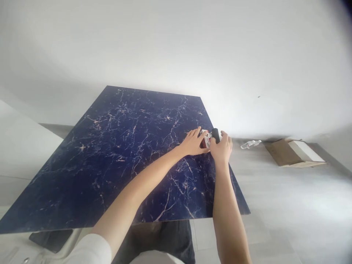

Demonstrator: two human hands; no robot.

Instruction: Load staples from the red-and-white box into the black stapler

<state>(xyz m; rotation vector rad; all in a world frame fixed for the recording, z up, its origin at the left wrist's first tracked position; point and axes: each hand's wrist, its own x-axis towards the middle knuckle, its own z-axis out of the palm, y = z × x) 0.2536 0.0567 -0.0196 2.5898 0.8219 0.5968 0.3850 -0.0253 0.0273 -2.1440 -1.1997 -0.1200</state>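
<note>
Near the right edge of the blue marbled table (115,146), my two hands are close together. My left hand (192,143) has its thumb and fingers around the left side of a small red-and-white box (205,140). In my right hand (222,148) is a small black object with a rounded end (215,135), gripped between thumb and fingers right beside the box. Its exact kind cannot be made out, and my right hand hides its lower part. Part of the box is also covered by my fingers.
On the floor to the right stand an open cardboard box (283,153) and a clear plastic item (250,144) near the wall. A white wall (170,47) rises behind the table. At the lower left, a dark flat item (51,239) shows below the table's front edge.
</note>
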